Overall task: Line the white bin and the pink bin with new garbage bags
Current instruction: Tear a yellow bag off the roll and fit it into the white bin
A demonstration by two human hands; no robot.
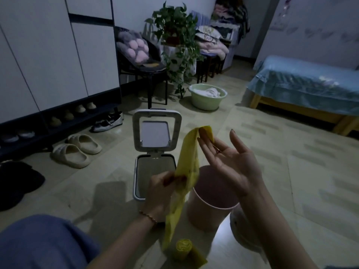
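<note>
**Yellow bag being opened above two unlined bins**

Low in the centre of the frame, the left hand (162,186) pinches a yellow garbage bag (187,166) partway along its folded length, fingers curled tight on the plastic. From there the bag rises toward the middle of the frame, where its top end drapes over the fingertips of the right hand (228,162). That hand is palm-up with fingers long and spread; whether any of them actually nips the plastic cannot be told. The tail of the bag hangs down toward the bottom edge, ending near a yellow roll of bags (184,247) on the floor (291,171); whether the two are joined cannot be told.

Held stretched like this between two hands, the strip is probably being worked at its upper end to find the mouth and separate the layers, so lining has not yet begun.

Just beyond the hands stands the white bin (155,167), its lid (157,131) tipped up and back so the opening is free for a liner; the inside looks bare. Touching or just beside it, to the right, sits the round pink bin (209,212), also without a bag.

Slippers (77,150) lie at left, a green basin (207,97) farther up the frame.
</note>
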